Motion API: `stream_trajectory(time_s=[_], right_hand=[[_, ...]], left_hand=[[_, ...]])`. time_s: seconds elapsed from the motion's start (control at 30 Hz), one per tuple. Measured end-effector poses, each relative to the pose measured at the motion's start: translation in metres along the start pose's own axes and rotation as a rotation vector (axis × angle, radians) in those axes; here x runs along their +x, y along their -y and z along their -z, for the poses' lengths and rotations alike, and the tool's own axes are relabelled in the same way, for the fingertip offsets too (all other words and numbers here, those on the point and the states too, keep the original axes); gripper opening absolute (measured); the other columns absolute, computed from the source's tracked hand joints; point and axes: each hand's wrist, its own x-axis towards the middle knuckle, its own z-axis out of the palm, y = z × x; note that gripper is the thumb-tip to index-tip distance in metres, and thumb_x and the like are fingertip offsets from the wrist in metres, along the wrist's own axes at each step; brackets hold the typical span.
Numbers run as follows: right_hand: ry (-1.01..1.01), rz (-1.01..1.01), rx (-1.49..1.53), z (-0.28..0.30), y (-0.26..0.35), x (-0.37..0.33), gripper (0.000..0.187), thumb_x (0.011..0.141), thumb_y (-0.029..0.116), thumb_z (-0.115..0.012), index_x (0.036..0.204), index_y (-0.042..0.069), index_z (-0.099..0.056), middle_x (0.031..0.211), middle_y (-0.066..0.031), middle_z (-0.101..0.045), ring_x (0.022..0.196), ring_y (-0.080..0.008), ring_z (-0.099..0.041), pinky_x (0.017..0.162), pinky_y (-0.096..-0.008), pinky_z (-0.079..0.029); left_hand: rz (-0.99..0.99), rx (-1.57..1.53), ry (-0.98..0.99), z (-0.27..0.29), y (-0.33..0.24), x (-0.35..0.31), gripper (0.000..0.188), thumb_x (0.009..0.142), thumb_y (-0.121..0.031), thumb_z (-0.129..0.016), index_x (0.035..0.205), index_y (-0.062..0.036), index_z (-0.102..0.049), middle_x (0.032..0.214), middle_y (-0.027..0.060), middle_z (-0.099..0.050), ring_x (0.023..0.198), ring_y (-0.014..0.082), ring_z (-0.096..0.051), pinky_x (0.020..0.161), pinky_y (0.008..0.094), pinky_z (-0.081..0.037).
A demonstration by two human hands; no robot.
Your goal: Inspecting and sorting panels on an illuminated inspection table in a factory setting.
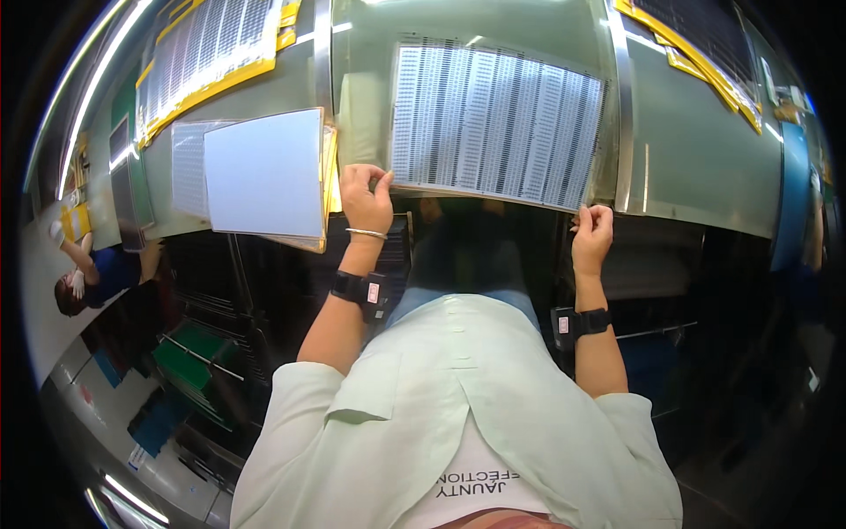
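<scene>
a: how are the hands posed?
b: both forearms reach up from six o'clock. the left hand point(367, 201) pinches the lower left corner of a large clear plastic sheet printed with dense grey rows point(496, 125), its grip clenched on the edge. the right hand point(592, 236) grasps the lower right corner at four o'clock of the sheet.
a: where does the sheet lie?
b: flat on the shiny green-grey metal tabletop point(696, 159), around twelve o'clock.
a: anything beside it?
b: at ten o'clock, a stack of similar sheets with a plain white sheet on top point(264, 172), yellow edges under it. black wristbands on both wrists.
</scene>
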Motion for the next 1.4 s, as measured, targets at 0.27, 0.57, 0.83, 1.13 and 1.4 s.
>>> stream_trajectory(time_s=[0.27,0.57,0.83,1.13,1.4], right_hand=[[-0.001,0.023,-0.018,-0.004,0.001,0.0,0.012,0.087,0.006,-0.054,0.08,0.003,-0.045,0.064,-0.0013,-0.048,0.056,-0.0083,-0.049,0.05,-0.0226,-0.044],[0.045,0.664,-0.913,-0.009,0.066,0.041,0.049,0.077,0.023,-0.062,0.122,0.008,-0.048,0.123,-0.0085,-0.046,0.12,-0.0305,-0.035,0.096,-0.0452,-0.03],[0.005,0.811,-1.037,-0.042,0.069,0.149,0.045,0.086,0.03,-0.05,0.125,0.007,-0.046,0.134,-0.0048,-0.04,0.126,-0.0289,-0.032,0.101,-0.0471,-0.025],[0.048,0.852,-1.003,-0.033,0.065,0.135,0.046,0.087,0.027,-0.049,0.127,0.006,-0.043,0.135,-0.0058,-0.039,0.126,-0.0279,-0.032,0.102,-0.0453,-0.025],[0.051,0.698,-0.617,0.003,0.034,0.035,0.04,0.076,0.023,-0.065,0.11,0.005,-0.053,0.113,-0.0133,-0.051,0.108,-0.0341,-0.042,0.094,-0.0445,-0.03]], left_hand=[[0.034,0.131,-0.03,0.003,-0.003,-0.006,0.017,0.068,-0.008,-0.069,0.07,-0.0049,-0.053,0.075,0.0084,-0.046,0.078,0.0274,-0.047,0.073,0.036,-0.037],[-0.273,0.43,0.138,0.01,0.0,-0.002,0.042,0.079,-0.009,-0.053,0.119,-0.0229,-0.057,0.139,0.0011,-0.037,0.13,0.0334,-0.026,0.099,0.0491,-0.024],[-0.356,0.475,0.256,0.015,-0.009,0.006,0.038,0.083,-0.01,-0.052,0.12,-0.0167,-0.055,0.134,-0.0004,-0.043,0.131,0.0298,-0.026,0.103,0.0545,-0.015],[-0.345,0.483,0.181,-0.044,-0.032,0.112,0.051,0.083,-0.036,-0.053,0.125,-0.0079,-0.047,0.138,0.0022,-0.038,0.133,0.0256,-0.022,0.104,0.0541,-0.015],[-0.184,0.503,0.167,-0.059,-0.032,0.111,0.073,0.085,-0.053,-0.04,0.139,-0.0076,-0.023,0.147,0.0049,-0.016,0.137,0.0249,-0.009,0.107,0.052,-0.006]])
